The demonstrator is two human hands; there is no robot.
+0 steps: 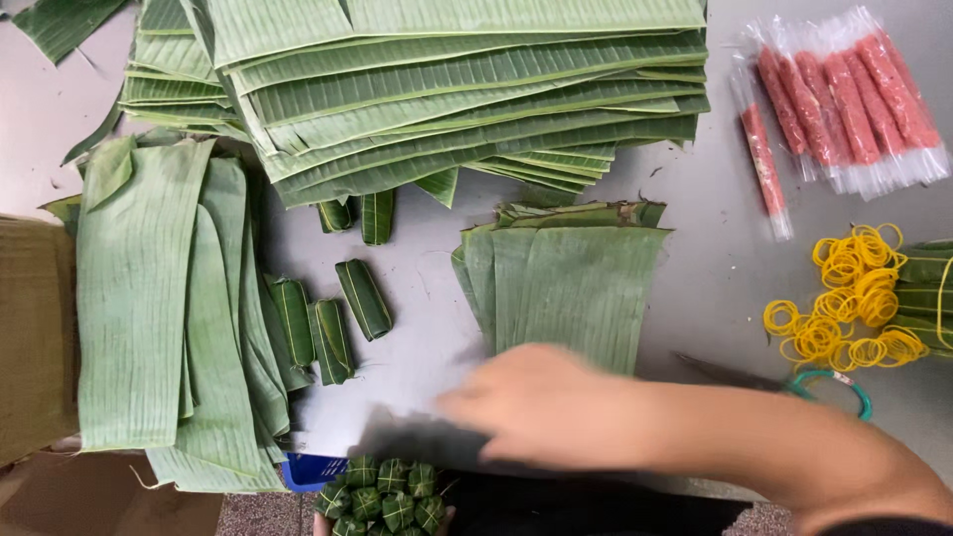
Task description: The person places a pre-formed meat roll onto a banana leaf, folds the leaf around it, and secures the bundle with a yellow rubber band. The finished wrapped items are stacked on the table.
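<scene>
Long leaf strips [149, 308] are lying stacked at the left of the surface [695, 268], close enough to draw from. Just right of them, small rolled leaf parcels [338, 318] are resting apart. At the near edge, the left hand [382, 521] is barely showing under a cluster of folded leaf packets [382, 494]; its grip cannot be told. The right hand [536, 407] is sweeping, blurred, across the near middle over a dark smear, its grip unclear, just near of the cut leaf pile [566, 283]. Far right, wrapped red sausages [844, 99] and yellow bands [854, 298] are waiting within reach.
</scene>
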